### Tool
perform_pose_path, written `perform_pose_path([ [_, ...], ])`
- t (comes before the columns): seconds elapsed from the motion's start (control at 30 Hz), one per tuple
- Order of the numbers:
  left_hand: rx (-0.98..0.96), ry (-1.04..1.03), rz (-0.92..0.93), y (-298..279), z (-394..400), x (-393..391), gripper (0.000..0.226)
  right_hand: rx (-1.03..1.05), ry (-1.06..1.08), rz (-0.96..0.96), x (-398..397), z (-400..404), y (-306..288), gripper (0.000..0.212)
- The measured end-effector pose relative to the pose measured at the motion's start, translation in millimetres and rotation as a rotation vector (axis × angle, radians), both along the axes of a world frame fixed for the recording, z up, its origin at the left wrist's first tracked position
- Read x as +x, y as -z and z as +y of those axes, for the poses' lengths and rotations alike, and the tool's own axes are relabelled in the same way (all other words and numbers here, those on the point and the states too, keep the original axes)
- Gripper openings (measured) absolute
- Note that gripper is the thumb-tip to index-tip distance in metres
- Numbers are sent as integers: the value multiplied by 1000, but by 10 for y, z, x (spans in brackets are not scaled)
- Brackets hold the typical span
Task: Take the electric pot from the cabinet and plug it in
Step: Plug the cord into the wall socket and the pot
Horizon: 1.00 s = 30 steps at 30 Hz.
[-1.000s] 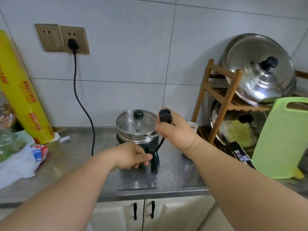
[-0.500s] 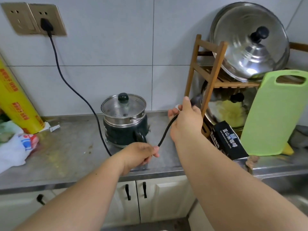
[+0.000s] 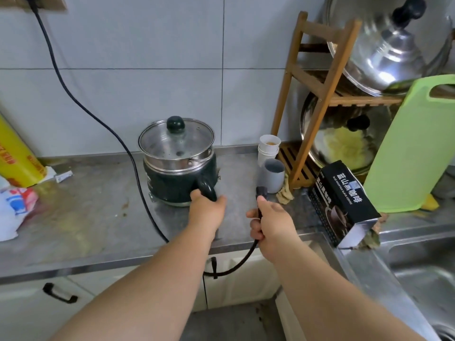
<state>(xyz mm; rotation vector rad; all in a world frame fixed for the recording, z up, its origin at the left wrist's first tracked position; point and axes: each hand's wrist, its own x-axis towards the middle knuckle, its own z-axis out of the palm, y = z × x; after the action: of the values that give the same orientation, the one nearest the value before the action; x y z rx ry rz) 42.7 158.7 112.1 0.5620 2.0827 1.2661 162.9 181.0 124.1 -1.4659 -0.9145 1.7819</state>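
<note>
The dark green electric pot (image 3: 172, 179) with a glass lid stands on the steel counter (image 3: 93, 217), against the tiled wall. My left hand (image 3: 206, 211) grips the pot's black handle at its front right. My right hand (image 3: 269, 225) is closed around the black power cord (image 3: 98, 116), with the cord's black connector end (image 3: 260, 191) sticking up above my fingers, to the right of the pot and apart from it. The cord runs from a wall socket (image 3: 33, 1) at the top left, across the counter, and loops below the counter edge up into my right hand.
Stacked paper cups (image 3: 268, 147) and a grey cup (image 3: 272, 175) stand right of the pot. A wooden rack (image 3: 317, 87) holds steel lids, with a green cutting board (image 3: 413, 146) and a black coffee box (image 3: 344, 200) beside it. A sink (image 3: 423, 279) lies at right, a yellow roll (image 3: 17, 156) at left.
My right hand has dropped from near the rack to the counter's front edge, still holding the cord end. My left hand has moved forward onto the pot's handle. The view has shifted closer.
</note>
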Motion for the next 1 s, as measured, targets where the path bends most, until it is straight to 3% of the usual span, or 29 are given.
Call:
perform_pose_path([
  [0.17, -26, -62, 17, 37, 132, -116, 54, 13, -61, -49, 56, 36, 252, 16],
  [0.43, -253, 2, 349, 64, -190, -825, 55, 149, -233, -341, -173, 190, 394, 19],
  [0.7, -193, -41, 295, 84, -266, -1470, 74, 428, -468, -603, -610, 304, 461, 26],
  [0.83, -148, -21, 273, 87, -323, -1653, 63, 492, -522, -664, -842, 360, 549, 20],
  [1.0, -177, 23, 311, 41, -327, -1771, 63, 561, -530, -812, -1073, 425, 791, 30],
])
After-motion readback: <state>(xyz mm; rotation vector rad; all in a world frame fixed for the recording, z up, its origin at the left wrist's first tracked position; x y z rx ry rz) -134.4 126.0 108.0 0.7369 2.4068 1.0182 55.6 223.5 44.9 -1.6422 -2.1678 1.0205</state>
